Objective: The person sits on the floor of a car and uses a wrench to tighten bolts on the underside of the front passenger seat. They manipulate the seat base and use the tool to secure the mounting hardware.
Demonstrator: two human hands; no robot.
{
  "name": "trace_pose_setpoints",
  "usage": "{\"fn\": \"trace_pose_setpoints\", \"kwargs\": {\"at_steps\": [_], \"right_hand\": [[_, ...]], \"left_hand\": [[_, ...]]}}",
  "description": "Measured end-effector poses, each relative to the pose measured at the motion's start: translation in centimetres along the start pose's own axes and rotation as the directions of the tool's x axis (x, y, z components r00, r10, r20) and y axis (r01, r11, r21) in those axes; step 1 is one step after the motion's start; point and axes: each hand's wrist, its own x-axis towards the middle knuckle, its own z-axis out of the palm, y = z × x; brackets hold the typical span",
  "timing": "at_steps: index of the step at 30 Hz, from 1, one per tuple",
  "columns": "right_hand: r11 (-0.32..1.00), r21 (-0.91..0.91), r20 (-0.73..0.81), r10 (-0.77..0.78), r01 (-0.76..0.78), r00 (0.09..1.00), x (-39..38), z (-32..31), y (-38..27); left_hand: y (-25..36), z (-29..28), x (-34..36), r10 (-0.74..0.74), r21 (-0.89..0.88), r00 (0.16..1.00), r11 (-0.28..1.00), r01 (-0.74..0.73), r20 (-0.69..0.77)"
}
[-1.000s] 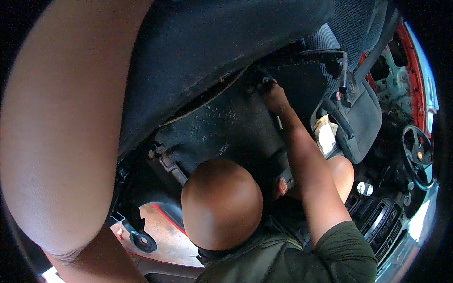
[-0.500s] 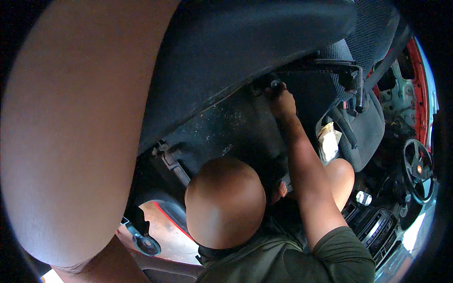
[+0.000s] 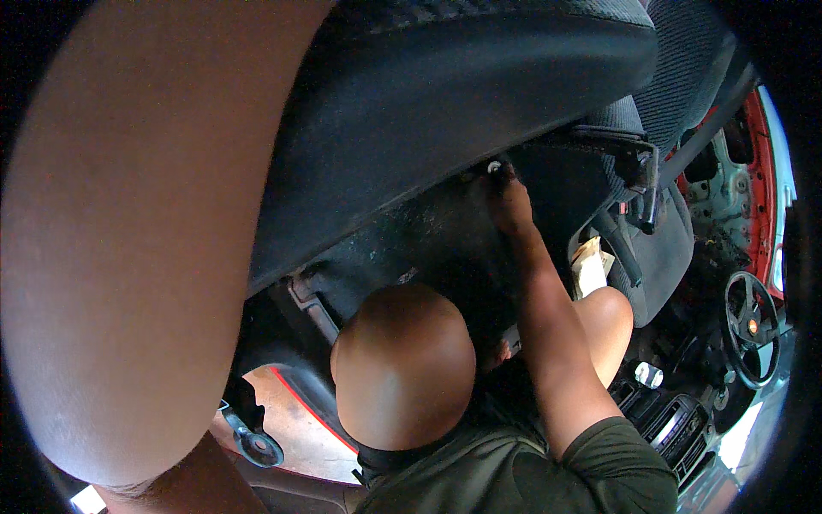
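At nine o'clock the person's left arm (image 3: 163,240) fills the side of the view, bent at the elbow toward seven and running up out of frame near eleven; the left hand is beyond the edge, so its state cannot be told. One metal bracket (image 3: 255,443) with a round eye sits between seven and eight. One seat rail (image 3: 314,310) slants toward the centre from eight. Two bare knees show, and the first, the left knee (image 3: 405,368), stands at six. One broad dark seat cushion (image 3: 462,81) spans twelve, its lower edge sloping up toward two.

Between one and two, just under that edge, is one small round-ended piece (image 3: 494,167), pale at its tip. The right hand (image 3: 512,204) is at it, fingers curled in; shadow hides whether they grip it. The right arm stretches almost straight there from one green sleeve (image 3: 618,458) between four and five.

One bundle of papers (image 3: 590,267) lies at three, the right knee (image 3: 610,319) just below it, one white container (image 3: 648,374) at four, and one steering wheel (image 3: 753,330) just past three.
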Motion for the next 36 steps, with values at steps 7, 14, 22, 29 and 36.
{"fn": "trace_pose_setpoints", "kwargs": {"at_steps": [7,14,22,29,36], "right_hand": [[0.968,0.113,0.069,-0.233,0.224,0.97,2.7,0.2,-0.3],[0.79,0.61,-0.036,-0.058,0.068,0.998,2.2,1.8,-2.0],[-0.022,1.0,0.021,0.7,-0.008,0.714,3.5,7.5,-9.0],[0.844,0.536,0.105,-0.068,0.001,0.992,6.5,7.1,4.3],[0.979,0.198,0.47,-0.134,0.044,0.873,5.6,1.6,2.0]], "left_hand": [[0.3,0.0,0.5,0.005,0.004,1.0,1.0,-0.005,0.0],[0.3,0.0,0.5,0.001,0.015,1.0,1.0,-0.001,0.004],[0.1,0.2,0.3,-0.016,0.032,1.0,0.999,0.015,0.016],[0.0,0.1,0.8,0.002,0.027,1.0,1.0,-0.003,0.005],[0.0,-0.1,1.0,-0.001,0.03,1.0,1.0,0.001,0.002]]}}
